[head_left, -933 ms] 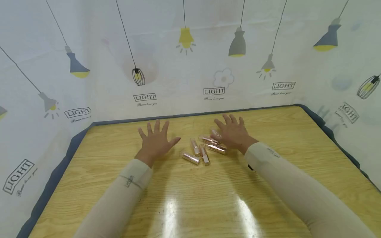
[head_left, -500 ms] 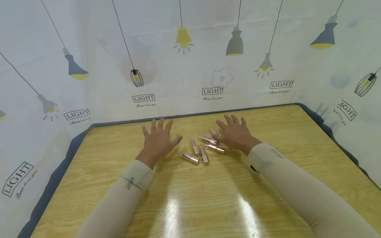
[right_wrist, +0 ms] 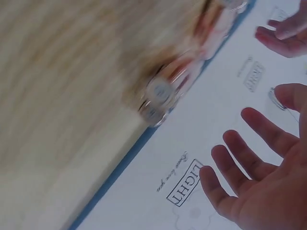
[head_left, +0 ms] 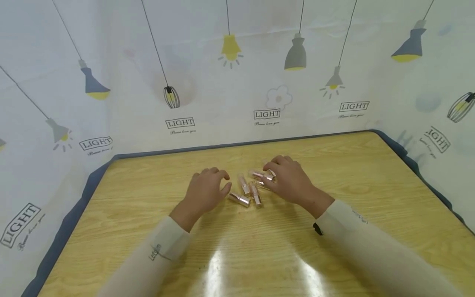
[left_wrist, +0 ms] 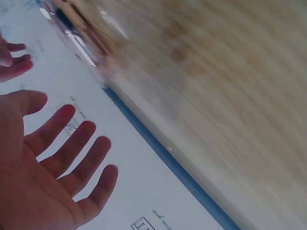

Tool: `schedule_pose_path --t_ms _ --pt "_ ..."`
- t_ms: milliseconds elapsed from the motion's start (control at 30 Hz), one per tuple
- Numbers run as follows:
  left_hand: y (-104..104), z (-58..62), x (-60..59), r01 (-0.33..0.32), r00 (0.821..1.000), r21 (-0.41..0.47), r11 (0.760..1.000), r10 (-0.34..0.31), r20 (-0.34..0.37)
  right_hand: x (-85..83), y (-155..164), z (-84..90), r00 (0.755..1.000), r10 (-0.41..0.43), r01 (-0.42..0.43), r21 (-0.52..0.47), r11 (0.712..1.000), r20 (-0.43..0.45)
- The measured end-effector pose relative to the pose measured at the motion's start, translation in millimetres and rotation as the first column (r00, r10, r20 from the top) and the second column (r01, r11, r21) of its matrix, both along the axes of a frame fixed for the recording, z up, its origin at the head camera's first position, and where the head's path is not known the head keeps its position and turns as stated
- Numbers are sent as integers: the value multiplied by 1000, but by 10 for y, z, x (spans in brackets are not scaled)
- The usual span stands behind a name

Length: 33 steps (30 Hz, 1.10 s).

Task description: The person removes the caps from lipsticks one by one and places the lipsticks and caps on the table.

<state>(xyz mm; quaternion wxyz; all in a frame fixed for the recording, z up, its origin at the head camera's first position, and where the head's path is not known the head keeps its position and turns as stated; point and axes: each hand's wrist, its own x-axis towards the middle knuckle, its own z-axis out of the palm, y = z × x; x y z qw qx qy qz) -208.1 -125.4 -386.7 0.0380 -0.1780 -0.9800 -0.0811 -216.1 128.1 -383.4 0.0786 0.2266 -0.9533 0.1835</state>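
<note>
Left hand (head_left: pixel 208 188): fingers apart, bit bent, nothing held. Right hand (head_left: pixel 290 180): fingers apart, nothing held. Shiny pink tubes (head_left: pixel 255 194) lie on table (head_left: pixel 252 247) between hands; one tube (head_left: pixel 241 200) just beside left hand, others by right hand, cannot tell if touching.

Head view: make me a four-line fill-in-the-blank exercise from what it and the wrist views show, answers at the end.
1. The leftmost shiny tube, nearest the left hand, lies on its ____.
2. Judging by the wrist views, that hand and the right hand each hold ____.
3. The grain on the table looks like that of ____.
4. The boxed word printed on the backdrop is ____.

Missing words: side; nothing; wood; LIGHT.
</note>
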Motion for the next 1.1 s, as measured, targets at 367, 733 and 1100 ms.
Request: schedule_pose_path --t_ms 367,733,1100 --pt "153 -108 120 133 991 51 990 -134 18 274 -48 -51 996 53 -64 -157 986 -71" --pt "193 -138 138 138 990 -203 969 -141 -5 399 -3 26 997 38 -50 -165 985 -71" --pt "96 -201 275 84 996 -183 980 -88 -12 599 -106 106 988 117 -134 -173 976 -103"
